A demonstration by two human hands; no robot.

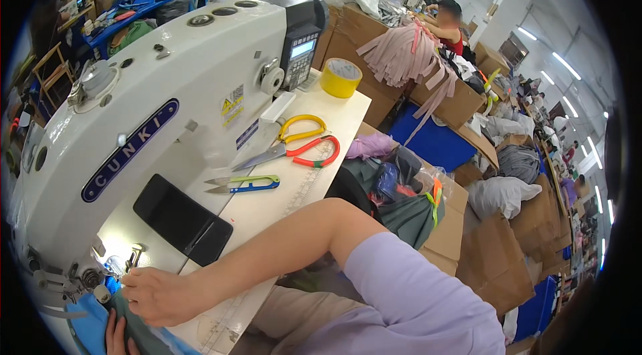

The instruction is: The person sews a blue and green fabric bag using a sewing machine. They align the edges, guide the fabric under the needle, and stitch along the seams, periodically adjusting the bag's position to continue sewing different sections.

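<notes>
At the needle end of a white sewing machine (200,54), my right hand (160,296) is closed, its fingertips pinching the edge of a grey-green fabric (144,331). A bright blue fabric (90,321) lies along the left of it, close under the presser foot area. Just below, only the fingers of my left hand (117,336) show; they lie stretched on the cloth, slightly apart, while the palm is cut off by the picture's lower edge. The lit needle area (117,264) is partly hidden by my right fingers.
On the white table lie a black phone (180,218), thread snips (244,184), scissors with red and yellow handles (294,147) and a yellow tape roll (341,78). Beyond stand cardboard boxes (495,261), piled fabric (408,208) and pale strips (404,54). Another person (449,24) works farther back.
</notes>
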